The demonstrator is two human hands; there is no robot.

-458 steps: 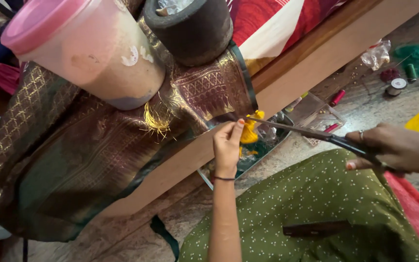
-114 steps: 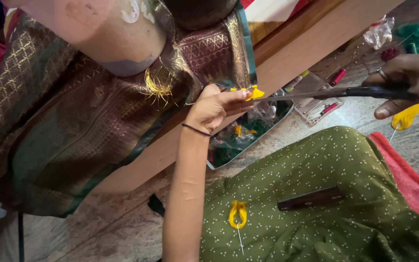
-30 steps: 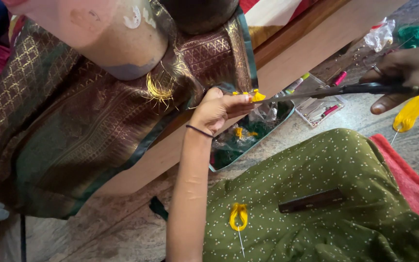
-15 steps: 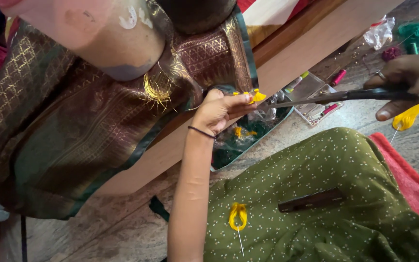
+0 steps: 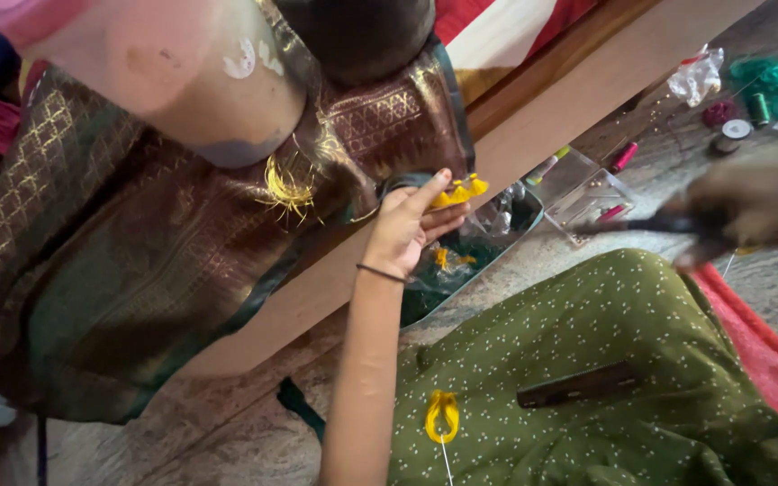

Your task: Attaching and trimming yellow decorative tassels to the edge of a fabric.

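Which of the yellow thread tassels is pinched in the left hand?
The yellow tassel at the left hand's fingertips; another lies loose on the green dotted cloth.

The right hand [image 5: 749, 211], motion-blurred at the right edge, now sits lower and nearer than half a second ago, and the scissors [image 5: 668, 223] it carries are drawn back to the right, their tips well apart from the yellow tassel [image 5: 461, 191]; earlier the blades reached left to the tassel. The left hand [image 5: 407, 229] pinches the tassel with its fingers more extended than before. A loose yellow tassel [image 5: 443, 416] rests on the green dotted cloth [image 5: 587, 342] near the bottom, absent fifteen seconds ago. The view itself tilts slightly, showing more floor at right.
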